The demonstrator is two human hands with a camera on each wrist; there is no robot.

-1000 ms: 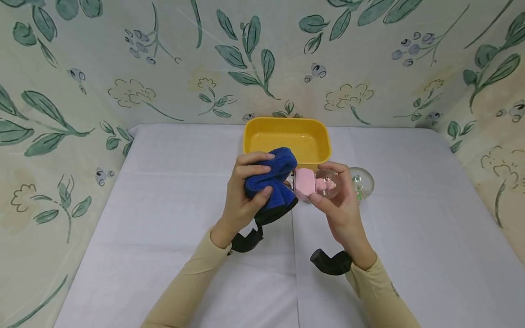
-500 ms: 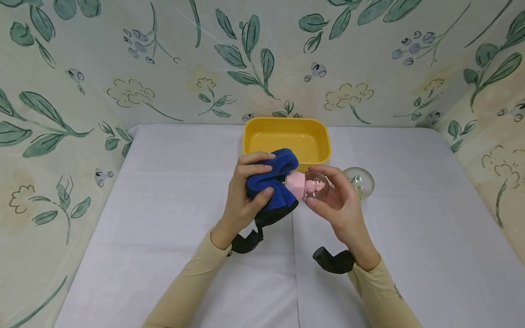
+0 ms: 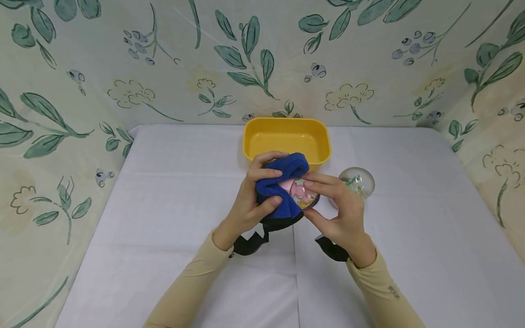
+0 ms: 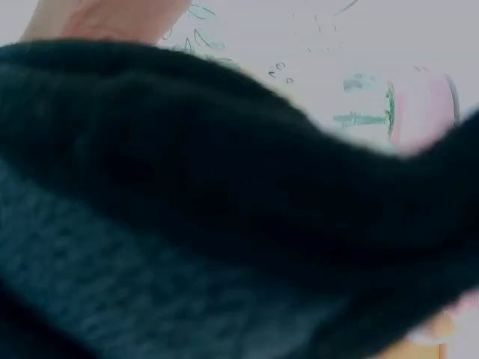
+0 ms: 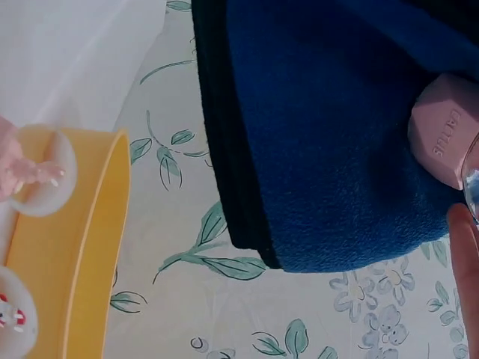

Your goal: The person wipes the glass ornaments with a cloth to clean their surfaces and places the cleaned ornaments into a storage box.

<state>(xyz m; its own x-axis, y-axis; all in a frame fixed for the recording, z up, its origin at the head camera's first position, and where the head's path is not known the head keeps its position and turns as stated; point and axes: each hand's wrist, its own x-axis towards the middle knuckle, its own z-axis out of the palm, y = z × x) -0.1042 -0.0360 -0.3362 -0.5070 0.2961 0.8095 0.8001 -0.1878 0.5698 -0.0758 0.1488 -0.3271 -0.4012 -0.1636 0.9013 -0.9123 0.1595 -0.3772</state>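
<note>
A blue cloth (image 3: 283, 209) with a dark edge is bunched in my left hand (image 3: 254, 200), fingers curled over its folds. A small snow globe is partly tucked into the cloth; its pink base (image 5: 445, 134) carries raised lettering that reads "CACTUS". My right hand (image 3: 338, 200) pinches the globe by its clear dome, fingertips close to the cloth. In the left wrist view the cloth's dark underside (image 4: 224, 172) covers most of the picture. The right wrist view shows the base against the cloth and one fingertip (image 5: 465, 262) at the dome.
A yellow tub (image 3: 287, 136) stands at the back of the white-covered table. Right of my hands sits another globe (image 3: 362, 182) with green figures inside. Beside the tub, the right wrist view shows further globes, one holding a pink figure (image 5: 30, 172). Floral fabric surrounds the table.
My right hand has turned the globe and pushed it leftward into the cloth, so less of it shows. My left hand and the cloth have shifted slightly right.
</note>
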